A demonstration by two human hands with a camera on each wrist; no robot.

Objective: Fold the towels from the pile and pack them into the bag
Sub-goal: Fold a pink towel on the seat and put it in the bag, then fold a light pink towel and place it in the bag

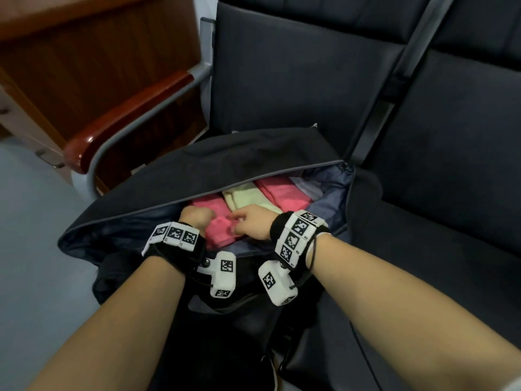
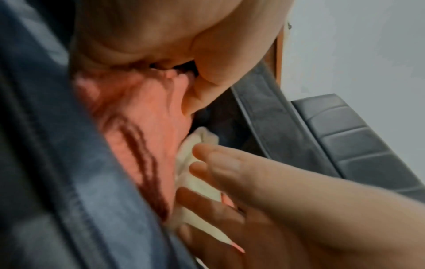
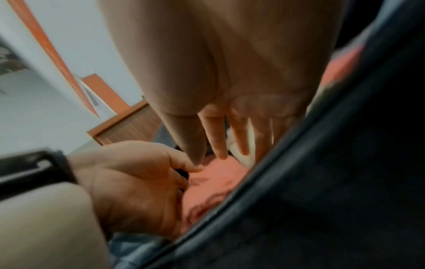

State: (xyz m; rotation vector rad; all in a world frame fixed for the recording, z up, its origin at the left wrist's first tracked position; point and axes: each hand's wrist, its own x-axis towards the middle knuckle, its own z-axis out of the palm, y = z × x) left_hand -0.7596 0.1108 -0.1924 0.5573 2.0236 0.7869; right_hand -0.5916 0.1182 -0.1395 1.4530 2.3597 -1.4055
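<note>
A black duffel bag (image 1: 225, 156) lies open on a dark seat. Inside it lie a pink towel (image 1: 282, 193), a pale yellow towel (image 1: 248, 197) and, nearest me, a folded pink towel (image 1: 221, 235). My left hand (image 1: 197, 218) is in the bag's mouth with its fingers curled round that near pink towel's (image 2: 142, 127) left edge. My right hand (image 1: 245, 224) rests on the same towel (image 3: 218, 178) with its fingers straight (image 3: 220, 143), beside the yellow towel (image 2: 197, 182). The bag's flap hides the towels' far ends.
The bag sits on a black padded chair (image 1: 296, 74) with a glossy wooden armrest (image 1: 127, 119) on the left. A second black seat (image 1: 451, 165) adjoins on the right. A wooden cabinet (image 1: 84, 52) stands at the back left, above grey floor (image 1: 33, 221).
</note>
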